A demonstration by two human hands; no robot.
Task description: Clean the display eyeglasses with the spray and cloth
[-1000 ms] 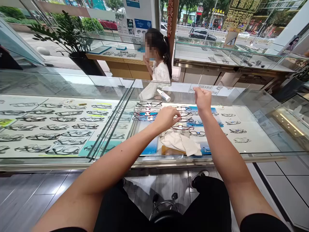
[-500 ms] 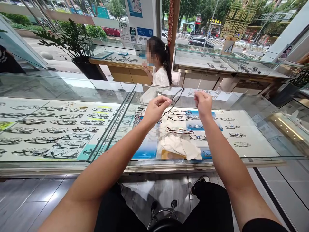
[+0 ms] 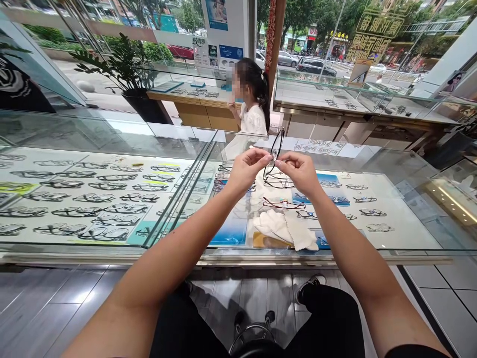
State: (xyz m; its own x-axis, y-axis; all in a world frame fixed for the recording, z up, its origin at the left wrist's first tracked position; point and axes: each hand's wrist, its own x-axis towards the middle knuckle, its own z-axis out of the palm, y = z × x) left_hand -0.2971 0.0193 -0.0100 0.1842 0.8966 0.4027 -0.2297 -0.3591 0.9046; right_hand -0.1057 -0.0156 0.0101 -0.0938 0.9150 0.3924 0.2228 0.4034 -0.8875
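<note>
A dark-rimmed pair of eyeglasses (image 3: 278,142) is raised above the glass counter, turned so the frame stands nearly upright. My left hand (image 3: 250,168) pinches it near its middle from the left. From the right, my right hand (image 3: 297,170) meets it there, thumb and fingertips closed on the same pair. The fingers hide part of the frame. Below the hands, a crumpled cream cloth (image 3: 278,226) lies on the counter over a yellowish item (image 3: 266,240). Close to the cloth is a red-framed pair of glasses (image 3: 283,204).
Rows of eyeglasses (image 3: 108,198) fill the glass display counter (image 3: 238,253). Across it, a person in white (image 3: 253,117) is near another case. A potted plant (image 3: 136,94) stands at back left. A stool base (image 3: 254,325) is between my legs.
My right hand has come left and closed on the eyeglasses beside my left hand. The frame has turned from slanting to nearly upright. The whole view has shifted slightly.
</note>
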